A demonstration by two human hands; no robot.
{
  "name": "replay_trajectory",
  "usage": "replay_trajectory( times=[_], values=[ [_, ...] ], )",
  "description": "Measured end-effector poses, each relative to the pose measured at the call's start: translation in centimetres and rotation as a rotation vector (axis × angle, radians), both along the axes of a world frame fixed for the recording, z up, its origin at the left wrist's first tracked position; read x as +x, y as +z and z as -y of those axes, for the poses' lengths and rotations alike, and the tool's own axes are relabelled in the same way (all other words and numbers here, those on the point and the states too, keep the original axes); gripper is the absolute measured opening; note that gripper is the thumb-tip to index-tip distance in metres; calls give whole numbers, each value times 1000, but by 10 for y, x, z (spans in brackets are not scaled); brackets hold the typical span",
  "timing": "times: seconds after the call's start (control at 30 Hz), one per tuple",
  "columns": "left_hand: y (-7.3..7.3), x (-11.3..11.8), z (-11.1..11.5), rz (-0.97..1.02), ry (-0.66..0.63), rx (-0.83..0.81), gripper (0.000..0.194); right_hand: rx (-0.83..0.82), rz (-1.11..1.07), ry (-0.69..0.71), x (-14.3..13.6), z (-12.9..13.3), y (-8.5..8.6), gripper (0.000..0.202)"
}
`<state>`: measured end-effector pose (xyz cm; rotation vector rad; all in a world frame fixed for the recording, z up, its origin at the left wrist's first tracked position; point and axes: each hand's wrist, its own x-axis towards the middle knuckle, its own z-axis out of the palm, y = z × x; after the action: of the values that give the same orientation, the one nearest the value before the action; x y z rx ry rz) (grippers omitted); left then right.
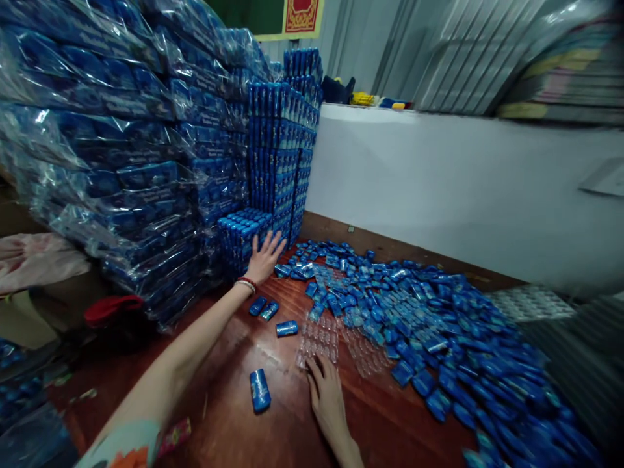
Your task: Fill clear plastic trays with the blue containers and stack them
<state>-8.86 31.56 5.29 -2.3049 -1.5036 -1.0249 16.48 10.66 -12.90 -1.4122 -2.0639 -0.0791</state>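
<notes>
My left hand is stretched forward with its fingers spread, beside a low block of stacked blue packs; whether it touches them I cannot tell. A bracelet circles that wrist. My right hand has its fingers apart, with the fingertips at the near edge of a clear plastic blister tray. Another clear tray lies just to the right. Loose blue packs lie on the reddish-brown table, one of them nearer to me, left of my right hand.
A large heap of blue packs spreads over the right side. Plastic-wrapped stacks rise at the left, with taller pack stacks behind. A white partition borders the back. A red object sits at the left.
</notes>
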Motion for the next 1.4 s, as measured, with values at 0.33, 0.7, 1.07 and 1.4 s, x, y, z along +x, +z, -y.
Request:
replay_trajectory(
  times=[0.33,0.7,1.07,1.4],
  values=[
    [-2,-24,-55,-52,-187,-249,53,-28,8,-30,-2,3,1,39],
    [-31,-5,-38,-42,-163,-363,51,-166,-32,-63,-9,16,29,46],
    [-103,14,118,-136,-232,-481,33,-155,-108,119,53,139,37,46],
    [-130,24,100,-18,81,-453,50,-300,-9,132,72,166,55,51]
  ],
)
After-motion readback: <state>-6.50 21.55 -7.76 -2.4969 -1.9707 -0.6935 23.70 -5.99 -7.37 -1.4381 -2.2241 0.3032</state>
